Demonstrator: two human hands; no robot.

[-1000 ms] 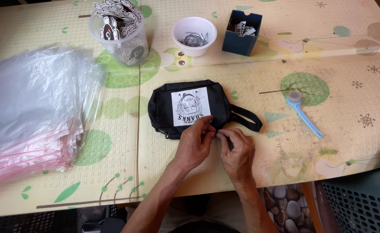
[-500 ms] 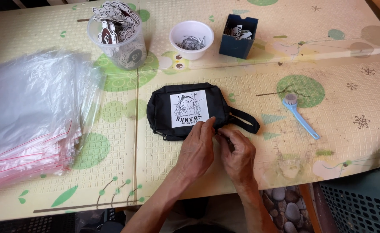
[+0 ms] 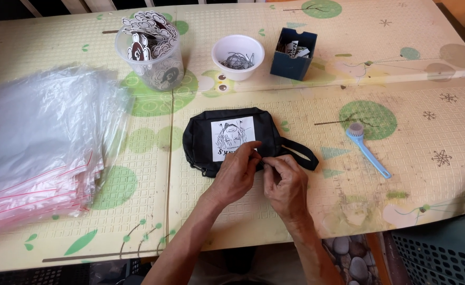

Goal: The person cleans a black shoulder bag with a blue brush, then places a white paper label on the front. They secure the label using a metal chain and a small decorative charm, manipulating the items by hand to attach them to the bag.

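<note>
Overhead view of a patterned table [image 3: 348, 174]. A black pouch [image 3: 232, 138] with a white printed patch lies flat at the centre, its wrist strap [image 3: 300, 150] trailing to the right. The left hand [image 3: 237, 174] and right hand [image 3: 286, 183] meet at the pouch's near edge, fingertips pinched together on something too small to identify, probably at the zipper. Judged from this, the pouch is mid-handling and not yet bagged: the stack of clear bags [image 3: 37, 148] lies well apart on the left. Beyond stand a cup of stickers [image 3: 150, 50], a white bowl [image 3: 237, 57], a blue box [image 3: 294, 46]; a blue brush [image 3: 367, 150] lies right.
</note>
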